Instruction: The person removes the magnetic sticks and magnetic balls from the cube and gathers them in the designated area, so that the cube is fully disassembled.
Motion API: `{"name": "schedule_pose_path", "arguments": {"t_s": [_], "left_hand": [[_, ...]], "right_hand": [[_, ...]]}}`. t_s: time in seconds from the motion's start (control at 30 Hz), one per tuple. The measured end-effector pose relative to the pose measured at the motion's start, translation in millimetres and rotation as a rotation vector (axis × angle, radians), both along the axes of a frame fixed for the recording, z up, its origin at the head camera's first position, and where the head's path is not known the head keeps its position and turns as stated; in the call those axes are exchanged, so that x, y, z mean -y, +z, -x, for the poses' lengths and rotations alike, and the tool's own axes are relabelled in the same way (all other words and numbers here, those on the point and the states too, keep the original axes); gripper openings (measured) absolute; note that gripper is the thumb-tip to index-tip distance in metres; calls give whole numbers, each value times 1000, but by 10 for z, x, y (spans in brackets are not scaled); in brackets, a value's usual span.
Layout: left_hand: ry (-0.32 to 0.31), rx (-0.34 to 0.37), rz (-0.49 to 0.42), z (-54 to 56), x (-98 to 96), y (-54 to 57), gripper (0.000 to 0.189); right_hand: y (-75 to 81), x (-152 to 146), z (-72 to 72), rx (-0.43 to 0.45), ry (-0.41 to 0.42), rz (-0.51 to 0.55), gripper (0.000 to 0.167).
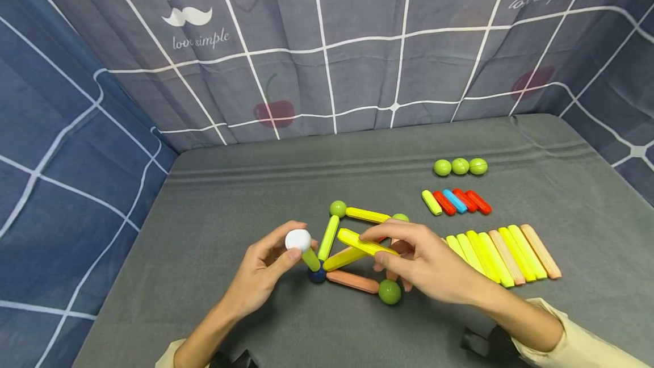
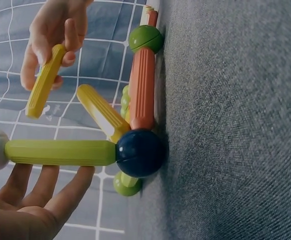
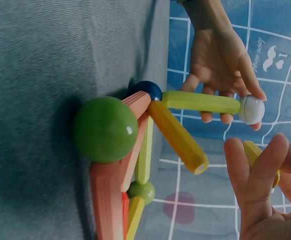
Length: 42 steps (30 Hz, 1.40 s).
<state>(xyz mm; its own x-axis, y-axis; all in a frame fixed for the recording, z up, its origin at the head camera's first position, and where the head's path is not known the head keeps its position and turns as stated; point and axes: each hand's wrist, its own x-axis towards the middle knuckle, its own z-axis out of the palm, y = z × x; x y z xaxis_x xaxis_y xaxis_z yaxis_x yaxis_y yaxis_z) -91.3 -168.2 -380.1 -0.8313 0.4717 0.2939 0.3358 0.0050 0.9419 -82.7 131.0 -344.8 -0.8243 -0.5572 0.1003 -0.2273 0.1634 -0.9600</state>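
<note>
My left hand (image 1: 258, 274) pinches a white ball (image 1: 298, 241) between thumb and finger. That ball tops a yellow-green stick (image 2: 60, 152) standing up from a dark blue ball (image 2: 141, 153); the other left fingers lie along the stick. My right hand (image 1: 434, 263) pinches a yellow stick (image 1: 352, 238) in the air, its free end towards the white ball. Below it, another yellow stick (image 3: 178, 137) slants up from the blue ball, its far end free. On the cloth, an orange stick (image 1: 352, 281) runs from the blue ball to a green ball (image 1: 390, 292).
The flat frame continues with a lime stick (image 1: 328, 238), a green ball (image 1: 338, 209) and a yellow stick (image 1: 368, 215) behind. At right lie a row of long sticks (image 1: 503, 257), several short sticks (image 1: 455, 201) and three green balls (image 1: 460, 166). Curtains (image 1: 357, 44) surround the grey cloth.
</note>
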Motion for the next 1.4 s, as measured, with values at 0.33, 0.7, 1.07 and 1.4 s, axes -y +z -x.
{"name": "schedule_pose_path", "arguments": {"t_s": [0.33, 0.7, 1.07, 1.4], "left_hand": [[-4, -17, -1, 6, 10, -6, 39], [-8, -16, -5, 19, 12, -18, 37], [7, 33, 3, 4, 6, 13, 40], [-9, 11, -6, 14, 9, -17, 41]], "right_hand": [[-72, -116, -1, -30, 67, 60, 31], [-107, -216, -27, 18, -2, -23, 35], [-106, -376, -111, 79, -98, -66, 32], [-156, -789, -135, -17, -186, -125, 43]]}}
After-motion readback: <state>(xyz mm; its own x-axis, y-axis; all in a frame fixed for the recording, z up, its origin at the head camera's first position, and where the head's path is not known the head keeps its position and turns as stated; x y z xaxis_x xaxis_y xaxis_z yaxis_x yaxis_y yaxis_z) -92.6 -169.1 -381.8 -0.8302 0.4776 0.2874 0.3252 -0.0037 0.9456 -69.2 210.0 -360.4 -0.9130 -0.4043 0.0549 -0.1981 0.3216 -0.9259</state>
